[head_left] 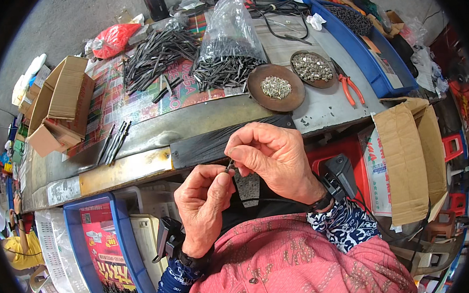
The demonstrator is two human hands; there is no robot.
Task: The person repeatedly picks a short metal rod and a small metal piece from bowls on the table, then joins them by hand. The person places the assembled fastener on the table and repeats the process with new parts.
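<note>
Over my lap, just off the bench's front edge, my left hand (pixel 205 202) and my right hand (pixel 275 157) meet with their fingers pinched. A small dark piece (pixel 229 167) shows between the fingertips; its kind is too small to tell, and the fingers cover most of it. Beyond my right hand, a brown round dish (pixel 259 80) holds small silvery metal pieces (pixel 275 87). A second dish beside it holds flat silvery bits (pixel 311 68). A few black strips (pixel 115 144) lie on the bench to the left of my hands.
Farther back are a heap of black strips (pixel 159 57) and a clear bag (pixel 231 26) of shorter ones. Red-handled pliers (pixel 351 88) lie right of the dishes. Cardboard boxes (pixel 70 97) stand at left; an open carton (pixel 409 157) and a blue tray (pixel 371 57) at right.
</note>
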